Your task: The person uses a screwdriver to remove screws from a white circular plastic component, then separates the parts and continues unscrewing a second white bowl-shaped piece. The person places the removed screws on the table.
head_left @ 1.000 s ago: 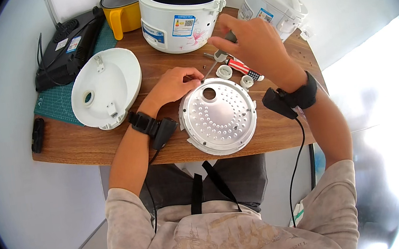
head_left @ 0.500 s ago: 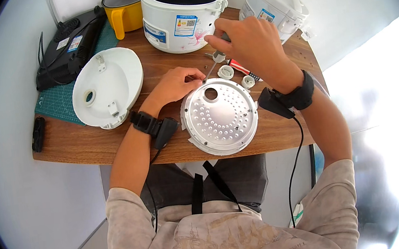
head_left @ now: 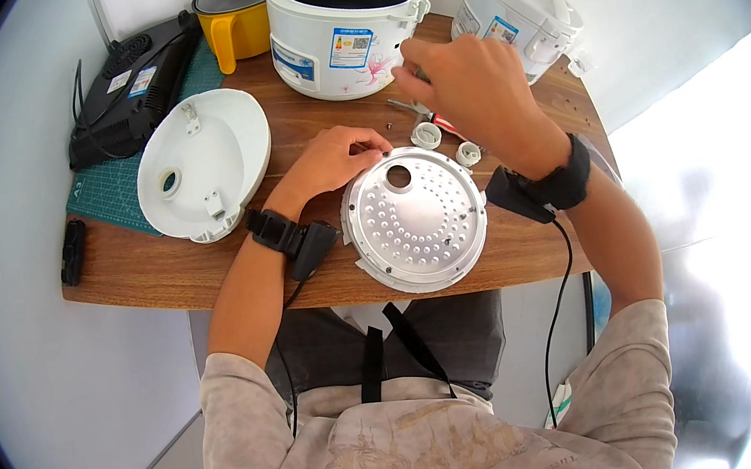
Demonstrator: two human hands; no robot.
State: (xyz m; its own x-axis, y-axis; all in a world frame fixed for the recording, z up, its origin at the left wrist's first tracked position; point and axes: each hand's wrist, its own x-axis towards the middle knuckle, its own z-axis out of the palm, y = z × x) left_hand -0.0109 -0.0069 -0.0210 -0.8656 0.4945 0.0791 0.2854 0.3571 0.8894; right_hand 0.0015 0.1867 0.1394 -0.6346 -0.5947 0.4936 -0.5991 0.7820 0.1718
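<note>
A round silver metal plate (head_left: 411, 221) with rows of dimples and one large hole lies near the table's front edge. At its far left rim my left hand (head_left: 334, 160) has thumb and fingertips pinched together beside a small dark spot. Whatever they pinch is too small to make out. My right hand (head_left: 469, 78) is raised beyond the plate, fingers curled round a screwdriver. Its handle is mostly hidden by the hand, and its shaft does not show now. Two white plastic rings (head_left: 426, 135) and a red-handled tool (head_left: 442, 123) lie under the right forearm.
Left stands a white cooker lid shell (head_left: 208, 171) on a green cutting mat (head_left: 109, 200). Behind are a black appliance (head_left: 128, 87), a yellow pot (head_left: 249, 30), an open white rice cooker (head_left: 344, 51) and a smaller closed cooker (head_left: 513, 16). A black object (head_left: 73, 253) lies far left.
The screwdriver's tip has left the plate's rim, and its shaft has gone out of sight by my right hand. My left hand stays at the rim.
</note>
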